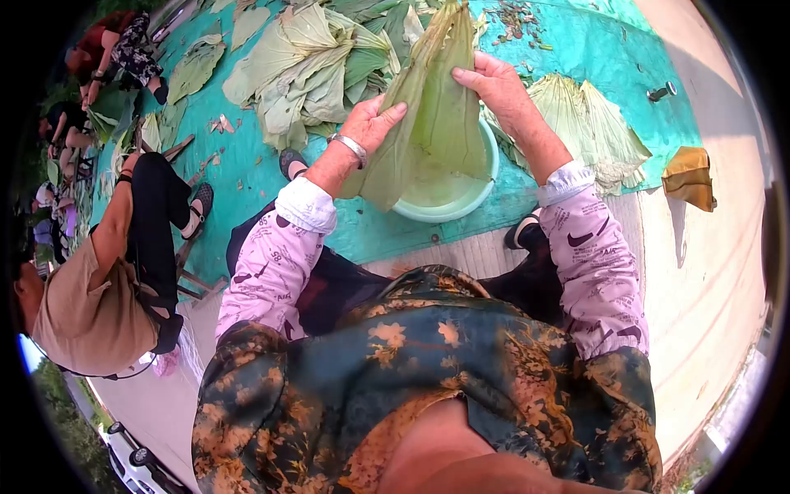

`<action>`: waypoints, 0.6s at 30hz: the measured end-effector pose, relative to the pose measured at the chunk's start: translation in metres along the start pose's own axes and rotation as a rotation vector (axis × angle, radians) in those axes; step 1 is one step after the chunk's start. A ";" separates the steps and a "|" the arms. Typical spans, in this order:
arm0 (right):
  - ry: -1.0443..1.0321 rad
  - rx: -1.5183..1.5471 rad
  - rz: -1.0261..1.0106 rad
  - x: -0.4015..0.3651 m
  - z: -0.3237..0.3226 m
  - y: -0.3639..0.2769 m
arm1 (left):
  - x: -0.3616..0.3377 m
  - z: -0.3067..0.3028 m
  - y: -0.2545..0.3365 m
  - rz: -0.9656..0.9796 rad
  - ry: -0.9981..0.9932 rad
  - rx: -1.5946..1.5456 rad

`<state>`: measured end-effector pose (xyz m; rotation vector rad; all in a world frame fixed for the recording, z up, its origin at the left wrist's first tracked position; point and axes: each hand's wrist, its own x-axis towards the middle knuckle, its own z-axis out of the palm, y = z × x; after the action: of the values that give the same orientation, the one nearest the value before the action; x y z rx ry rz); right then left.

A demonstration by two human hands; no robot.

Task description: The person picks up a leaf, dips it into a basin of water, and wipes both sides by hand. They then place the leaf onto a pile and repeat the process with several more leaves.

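Note:
A large folded lotus leaf, green with pale ribs, hangs between my hands with its narrow gathered end pointing away from me. My left hand, with a metal bracelet at the wrist, grips its left edge. On the other side my right hand pinches the right edge between thumb and fingers. Below the leaf stands a pale green basin that looks to hold water; the leaf hides part of it.
Piled lotus leaves lie on a green tarp, with more fanned leaves at the right. A dark cylindrical object and a mustard-yellow item are farther right. A seated person is close on my left; others work beyond.

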<state>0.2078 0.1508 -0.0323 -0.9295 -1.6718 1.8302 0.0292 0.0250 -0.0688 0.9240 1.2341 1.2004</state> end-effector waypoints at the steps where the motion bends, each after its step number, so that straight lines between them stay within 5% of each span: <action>1: 0.030 -0.035 -0.029 0.001 -0.003 -0.001 | 0.002 -0.004 -0.003 0.017 0.035 0.043; 10: -0.122 -0.063 0.010 -0.010 -0.006 -0.012 | 0.015 -0.031 -0.024 -0.045 0.054 0.232; 11: -0.138 -0.047 0.029 -0.010 -0.002 -0.018 | 0.014 -0.029 -0.022 0.074 0.078 0.379; 15: 0.099 0.102 0.151 -0.007 0.014 -0.010 | 0.015 -0.040 -0.035 0.139 0.052 0.611; 18: 0.040 0.061 0.193 -0.003 0.016 -0.001 | 0.011 -0.046 -0.032 0.132 0.030 0.763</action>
<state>0.1974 0.1377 -0.0300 -1.1273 -1.5390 1.9607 -0.0118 0.0259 -0.1086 1.5614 1.7169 0.8321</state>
